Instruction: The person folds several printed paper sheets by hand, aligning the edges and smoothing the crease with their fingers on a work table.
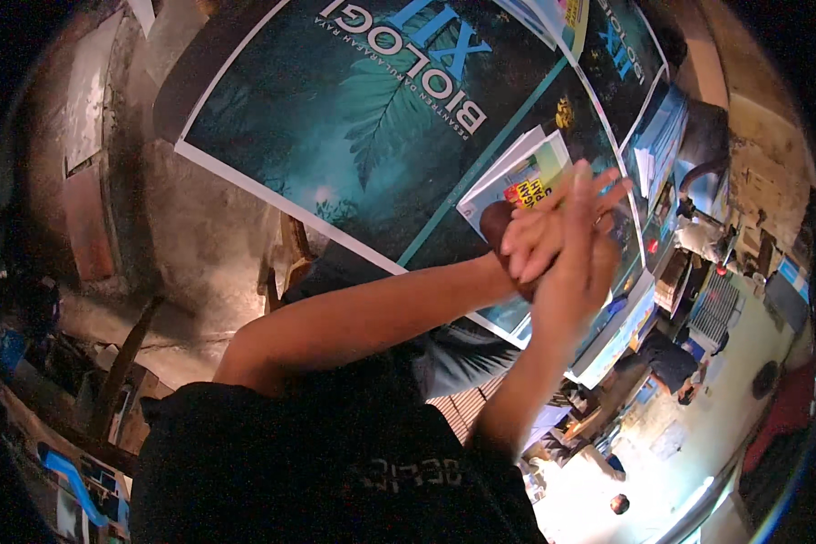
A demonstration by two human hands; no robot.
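My left hand [610, 192] and my right hand [582, 258] are pressed together, palm to palm, with the right one lying across the left. The fingers look stretched out, slightly smeared by motion, and no object shows between them. A dark brown rounded shape [496, 224] beside the fingers is too shaded to make out. Just behind the hands, a small booklet with a green and yellow cover [554, 150] lies partly hidden on a large printed sheet. That sheet [299, 118] is dark teal with white borders, a leaf picture and lettering upside down to me.
Stacked booklets [659, 136] stand at the right of the sheet, with more booklets [558, 23] at its far edge. A worn concrete floor [186, 245] lies to the left. Farther right, a person in dark clothing [669, 363] is in the room. A blue curved object [74, 485] is at lower left.
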